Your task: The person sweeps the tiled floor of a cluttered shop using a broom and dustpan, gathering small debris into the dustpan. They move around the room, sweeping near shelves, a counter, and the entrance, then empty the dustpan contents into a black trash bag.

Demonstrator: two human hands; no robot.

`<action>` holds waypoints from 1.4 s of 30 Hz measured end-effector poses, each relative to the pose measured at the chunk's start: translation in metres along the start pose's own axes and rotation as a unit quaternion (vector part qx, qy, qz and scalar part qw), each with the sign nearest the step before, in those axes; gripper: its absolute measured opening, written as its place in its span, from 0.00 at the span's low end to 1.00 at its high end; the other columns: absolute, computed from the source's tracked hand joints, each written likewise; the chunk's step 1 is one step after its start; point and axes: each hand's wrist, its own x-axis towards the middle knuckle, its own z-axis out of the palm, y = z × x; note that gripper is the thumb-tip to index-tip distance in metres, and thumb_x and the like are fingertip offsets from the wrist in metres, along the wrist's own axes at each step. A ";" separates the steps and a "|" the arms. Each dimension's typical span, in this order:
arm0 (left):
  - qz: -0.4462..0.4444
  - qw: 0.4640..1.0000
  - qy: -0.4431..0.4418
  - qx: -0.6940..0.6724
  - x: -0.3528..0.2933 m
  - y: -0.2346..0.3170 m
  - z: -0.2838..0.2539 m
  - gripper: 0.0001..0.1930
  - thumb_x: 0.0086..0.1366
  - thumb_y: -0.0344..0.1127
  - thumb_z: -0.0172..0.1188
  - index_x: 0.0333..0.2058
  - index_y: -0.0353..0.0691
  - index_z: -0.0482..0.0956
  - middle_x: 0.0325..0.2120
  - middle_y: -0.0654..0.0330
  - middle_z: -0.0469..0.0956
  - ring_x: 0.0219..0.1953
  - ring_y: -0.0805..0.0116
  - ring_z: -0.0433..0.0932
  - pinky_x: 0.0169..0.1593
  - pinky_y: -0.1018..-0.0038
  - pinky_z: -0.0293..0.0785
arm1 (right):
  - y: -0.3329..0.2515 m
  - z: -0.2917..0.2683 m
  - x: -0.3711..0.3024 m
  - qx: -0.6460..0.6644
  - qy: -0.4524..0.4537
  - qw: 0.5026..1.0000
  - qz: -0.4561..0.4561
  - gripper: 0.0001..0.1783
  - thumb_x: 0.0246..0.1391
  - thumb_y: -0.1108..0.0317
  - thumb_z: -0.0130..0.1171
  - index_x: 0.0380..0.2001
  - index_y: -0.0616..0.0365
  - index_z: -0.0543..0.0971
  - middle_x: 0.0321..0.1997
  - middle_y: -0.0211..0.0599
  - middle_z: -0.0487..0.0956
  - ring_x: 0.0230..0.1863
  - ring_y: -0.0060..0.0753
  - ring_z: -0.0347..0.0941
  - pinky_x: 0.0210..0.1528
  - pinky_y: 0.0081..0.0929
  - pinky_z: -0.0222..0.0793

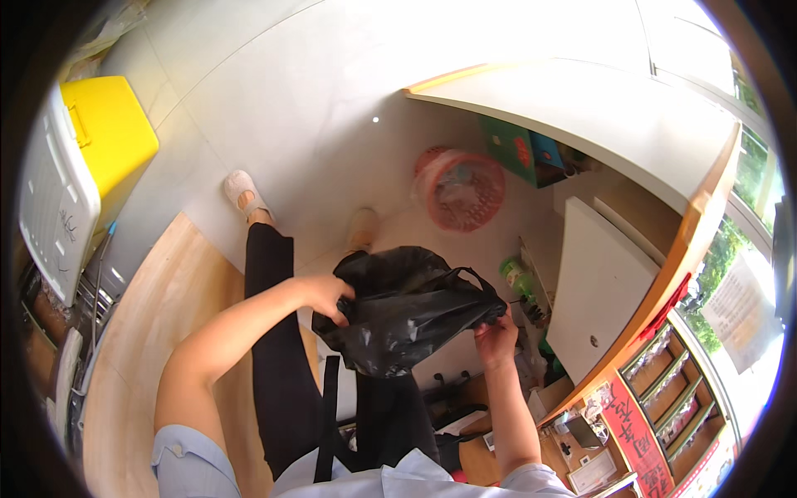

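A black plastic bag (407, 319) is stretched between my two hands above my lap. At its left side, my left hand (320, 297) grips the rim, with fingers curled into the plastic. My right hand (496, 336) pinches the bag's right end, near a strap-like loop of plastic. The bag looks loose and crumpled; what it contains, if anything, is hidden. Beyond it on the floor stands a pink perforated basket (471, 209) with a clear plastic liner over its rim.
An orange-edged white desk (581, 108) curves along the right, with a white cabinet door (599, 282) beneath. Near it are a green bottle (516, 278) and a green box (508, 149). At left stand a yellow bin (112, 124) and a white-lidded container (62, 199).
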 end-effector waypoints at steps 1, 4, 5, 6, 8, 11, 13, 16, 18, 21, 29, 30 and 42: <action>-0.024 0.997 -0.057 -0.036 0.016 0.018 0.004 0.32 0.44 0.49 0.68 0.46 0.35 0.77 0.37 0.48 0.80 0.40 0.50 0.78 0.48 0.66 0.72 | -0.006 -0.024 0.010 0.026 0.015 1.000 -0.004 0.13 0.53 0.76 0.41 0.40 0.57 0.72 0.36 0.36 0.76 0.32 0.35 0.73 0.33 0.31 0.74; -0.043 0.979 0.059 -0.192 0.060 0.051 0.032 0.30 0.50 0.45 0.67 0.49 0.32 0.76 0.46 0.51 0.78 0.50 0.59 0.75 0.53 0.72 0.68 | -0.022 -0.073 0.032 0.026 -0.006 0.996 -0.089 0.17 0.55 0.75 0.42 0.48 0.58 0.68 0.49 0.40 0.73 0.49 0.40 0.71 0.56 0.41 0.69; -0.018 0.936 0.110 -0.333 0.074 0.057 0.032 0.25 0.55 0.41 0.65 0.48 0.31 0.76 0.45 0.54 0.78 0.48 0.64 0.75 0.53 0.72 0.68 | -0.024 -0.070 0.030 0.003 0.006 0.990 -0.138 0.18 0.56 0.74 0.44 0.50 0.59 0.67 0.51 0.41 0.72 0.52 0.40 0.70 0.59 0.42 0.67; 0.008 0.871 0.158 -0.465 0.089 0.065 0.031 0.21 0.59 0.37 0.63 0.47 0.30 0.76 0.43 0.58 0.78 0.46 0.69 0.74 0.52 0.73 0.68 | -0.024 -0.069 0.032 -0.019 0.018 0.982 -0.186 0.19 0.57 0.74 0.45 0.52 0.59 0.66 0.54 0.41 0.71 0.56 0.40 0.68 0.61 0.44 0.64; 0.047 0.842 0.275 -0.462 0.127 0.069 0.024 0.17 0.63 0.32 0.59 0.49 0.32 0.74 0.44 0.62 0.77 0.46 0.75 0.71 0.51 0.75 0.67 | -0.021 -0.086 0.048 -0.101 0.009 0.956 -0.274 0.25 0.57 0.71 0.51 0.58 0.59 0.60 0.59 0.43 0.65 0.60 0.42 0.63 0.64 0.45 0.58; 0.036 0.821 0.407 -0.399 0.193 0.063 0.010 0.18 0.63 0.30 0.57 0.51 0.33 0.72 0.42 0.59 0.78 0.44 0.72 0.72 0.51 0.75 0.67 | -0.009 -0.067 0.077 -0.273 -0.052 0.866 -0.417 0.38 0.56 0.67 0.58 0.64 0.57 0.50 0.65 0.42 0.57 0.65 0.47 0.56 0.67 0.45 0.50; 0.000 0.786 0.480 -0.389 0.241 0.046 0.003 0.17 0.63 0.31 0.56 0.50 0.33 0.72 0.42 0.52 0.77 0.45 0.63 0.73 0.50 0.71 0.67 | 0.004 -0.035 0.090 -0.427 -0.009 0.789 -0.443 0.46 0.54 0.65 0.60 0.67 0.56 0.42 0.67 0.46 0.53 0.67 0.50 0.52 0.69 0.45 0.44; -0.037 0.724 0.553 -0.411 0.293 0.022 -0.008 0.18 0.62 0.33 0.56 0.50 0.34 0.70 0.43 0.40 0.75 0.47 0.44 0.74 0.49 0.63 0.68 | 0.013 -0.016 0.142 -0.595 0.058 0.541 -0.591 0.41 0.53 0.67 0.59 0.65 0.59 0.51 0.67 0.51 0.52 0.66 0.53 0.51 0.68 0.46 0.46; -0.060 0.711 0.570 -0.407 0.301 0.030 -0.026 0.20 0.61 0.33 0.55 0.52 0.35 0.68 0.44 0.40 0.75 0.48 0.41 0.72 0.49 0.62 0.68 | 0.014 -0.013 0.174 -0.678 -0.016 0.450 -0.581 0.37 0.50 0.67 0.60 0.62 0.59 0.59 0.65 0.56 0.55 0.62 0.60 0.55 0.64 0.48 0.51; -0.095 0.701 0.608 -0.361 0.324 0.024 -0.037 0.13 0.63 0.31 0.54 0.44 0.32 0.71 0.36 0.45 0.77 0.40 0.53 0.74 0.45 0.66 0.68 | 0.024 -0.011 0.243 -0.737 -0.123 0.456 -0.483 0.30 0.49 0.68 0.58 0.58 0.57 0.67 0.63 0.53 0.60 0.60 0.59 0.59 0.62 0.47 0.56; 0.042 0.697 0.682 -0.218 0.311 0.031 -0.048 0.13 0.55 0.22 0.57 0.40 0.37 0.70 0.32 0.50 0.73 0.33 0.50 0.73 0.37 0.66 0.70 | 0.054 -0.020 0.441 -0.819 -0.147 0.404 -0.379 0.32 0.52 0.65 0.53 0.62 0.52 0.62 0.66 0.47 0.60 0.63 0.55 0.59 0.63 0.42 0.58; 0.073 0.697 0.686 -0.198 0.306 0.032 -0.048 0.12 0.55 0.20 0.56 0.38 0.36 0.70 0.29 0.51 0.72 0.30 0.53 0.72 0.36 0.70 0.70 | 0.057 -0.016 0.459 -0.829 -0.145 0.386 -0.377 0.31 0.52 0.65 0.53 0.62 0.52 0.63 0.65 0.47 0.61 0.62 0.55 0.60 0.63 0.42 0.58; -0.155 0.824 0.512 -0.184 0.281 0.005 -0.051 0.11 0.46 0.37 0.64 0.30 0.44 0.78 0.26 0.59 0.75 0.27 0.55 0.76 0.31 0.62 0.71 | 0.057 -0.029 0.433 -0.820 -0.060 0.497 -0.276 0.24 0.50 0.67 0.54 0.52 0.54 0.74 0.53 0.47 0.72 0.52 0.55 0.70 0.59 0.44 0.61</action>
